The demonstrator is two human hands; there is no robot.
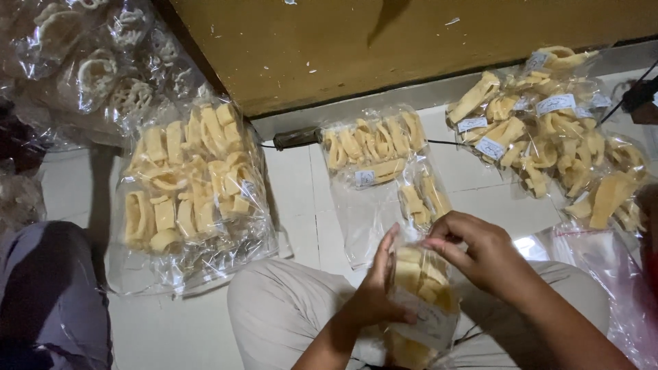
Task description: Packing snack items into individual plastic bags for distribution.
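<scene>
On lap: both hands (425, 274) grip cracker packet (421, 288); filled bags (192, 185) around, apparently sealed.

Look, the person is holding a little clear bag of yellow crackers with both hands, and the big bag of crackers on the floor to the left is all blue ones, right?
Not quite. The big bag on the floor holds pale yellow crackers, not blue ones; the head view shows it. The rest is right: the left hand and right hand both hold the small clear bag of yellow crackers.
</scene>
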